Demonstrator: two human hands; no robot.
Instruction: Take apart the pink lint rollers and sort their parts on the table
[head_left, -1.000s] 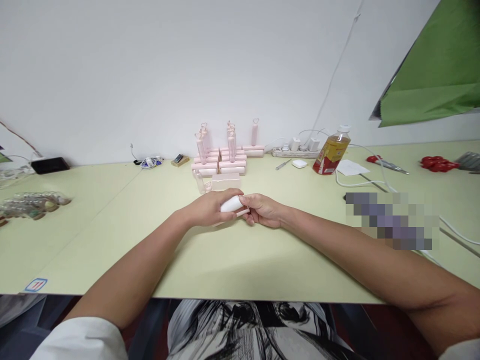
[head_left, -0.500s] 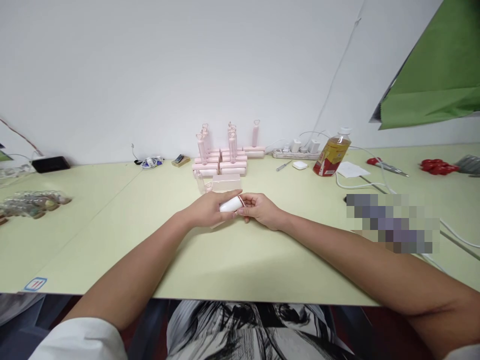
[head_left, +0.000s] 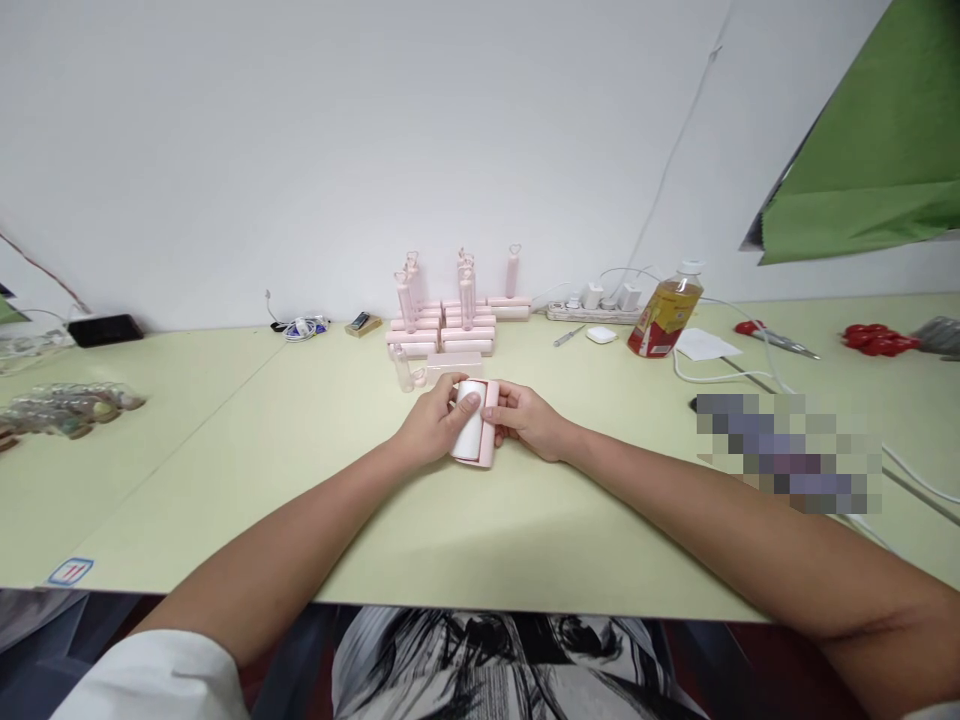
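Between my two hands is a pink case with a white roll in it, a lint roller by its look (head_left: 471, 440), standing nearly lengthwise toward me. My left hand (head_left: 439, 420) grips its left side, the thumb lying across the white roll. On the right edge, my right hand (head_left: 525, 420) pinches the pink side with thumb and fingers. Just behind lie a pale pink box-like piece (head_left: 454, 364) and a clear pink tube with a heart-shaped loop (head_left: 403, 368).
Several pink-and-white rollers (head_left: 468, 340) lie stacked at the back, with pink tubes (head_left: 467, 300) upright on them. To the right are a power strip (head_left: 592, 312), a screwdriver (head_left: 568, 337), a drink bottle (head_left: 666, 312) and red-handled scissors (head_left: 776, 338). Bagged items (head_left: 67, 408) lie left.
The roller has turned from slanted sideways to nearly lengthwise, showing its pink case. My left hand has shifted its grip, its thumb now on the white roll. My right hand stays at the right side.
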